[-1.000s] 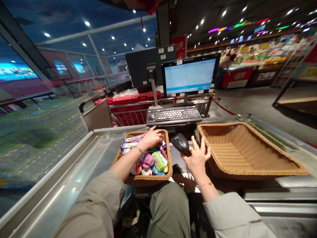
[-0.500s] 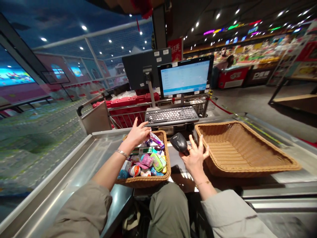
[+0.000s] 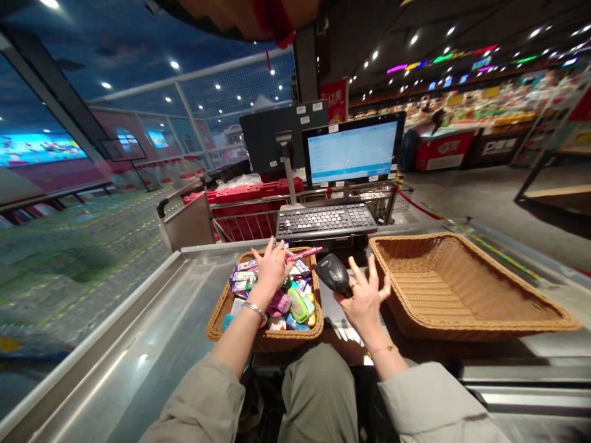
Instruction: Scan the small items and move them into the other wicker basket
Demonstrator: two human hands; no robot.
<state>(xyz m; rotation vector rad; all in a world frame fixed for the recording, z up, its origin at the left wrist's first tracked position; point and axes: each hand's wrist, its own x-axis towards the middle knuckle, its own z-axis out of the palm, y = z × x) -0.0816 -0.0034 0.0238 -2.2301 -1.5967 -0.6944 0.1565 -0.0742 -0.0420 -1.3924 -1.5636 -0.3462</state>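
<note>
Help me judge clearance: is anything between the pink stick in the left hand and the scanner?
Nothing visible. The left hand holds the pink stick over the filled basket, its tip pointing toward the scanner in the right hand; only open air lies between them.

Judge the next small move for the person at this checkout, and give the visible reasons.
Probably carry the pink packet in the left hand rightward to the scanner at the right hand. The packet is lifted above the basket of sweets, and the scanner sits just beside it.
</note>
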